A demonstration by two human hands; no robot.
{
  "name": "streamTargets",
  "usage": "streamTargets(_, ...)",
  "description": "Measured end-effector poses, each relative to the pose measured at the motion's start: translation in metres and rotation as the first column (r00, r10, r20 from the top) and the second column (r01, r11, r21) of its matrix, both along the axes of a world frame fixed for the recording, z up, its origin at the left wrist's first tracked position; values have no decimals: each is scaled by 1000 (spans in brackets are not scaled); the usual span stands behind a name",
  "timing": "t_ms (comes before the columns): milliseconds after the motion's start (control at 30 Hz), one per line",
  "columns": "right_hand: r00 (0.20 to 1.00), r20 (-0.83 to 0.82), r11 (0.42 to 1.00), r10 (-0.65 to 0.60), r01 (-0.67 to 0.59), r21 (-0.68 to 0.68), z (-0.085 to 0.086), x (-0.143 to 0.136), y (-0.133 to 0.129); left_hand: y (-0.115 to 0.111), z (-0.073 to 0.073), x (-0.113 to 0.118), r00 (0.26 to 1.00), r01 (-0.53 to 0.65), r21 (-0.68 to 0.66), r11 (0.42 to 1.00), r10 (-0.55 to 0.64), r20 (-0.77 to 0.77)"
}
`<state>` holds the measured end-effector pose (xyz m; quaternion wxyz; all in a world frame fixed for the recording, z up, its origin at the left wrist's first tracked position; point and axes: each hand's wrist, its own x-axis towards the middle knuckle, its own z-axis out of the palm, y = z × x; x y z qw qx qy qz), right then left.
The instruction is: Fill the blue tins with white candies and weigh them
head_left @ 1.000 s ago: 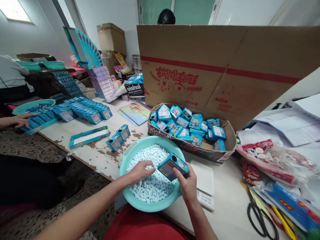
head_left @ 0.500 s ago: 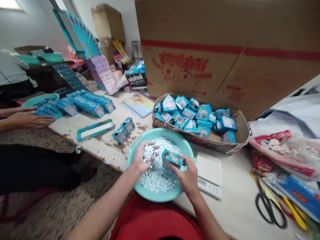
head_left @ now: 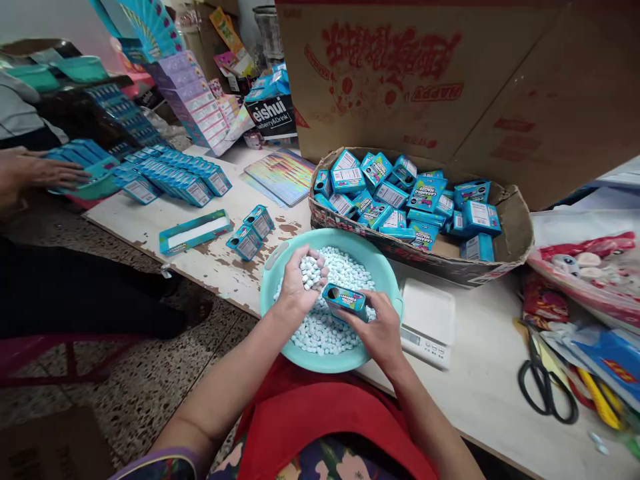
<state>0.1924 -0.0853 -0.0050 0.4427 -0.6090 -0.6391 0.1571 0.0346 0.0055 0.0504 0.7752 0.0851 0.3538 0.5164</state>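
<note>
We do best with our left hand cupped snugly round its sweets, beside the hole of the box our right hand grips over the bowl.

A packing workroom, shown by stacked cartons, candy tub and scale.

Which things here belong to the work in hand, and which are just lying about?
In use: pale pellets in the left hand; blue box in the right hand; green basin; probably the carton of blue boxes.
Apparently just lying about: scissors; shiny sheets; plastic bag.
</note>
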Motion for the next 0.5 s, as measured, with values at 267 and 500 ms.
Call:
streamTargets(267, 999, 36, 999, 16, -17, 28, 0, 0, -1, -3, -1, 10, 998, -27, 31, 999, 29, -53)
streamTargets(500, 999, 28, 1000, 23, -23, 12, 0, -1, -1, -4, -4, 10, 998, -30, 44, 999, 33, -61)
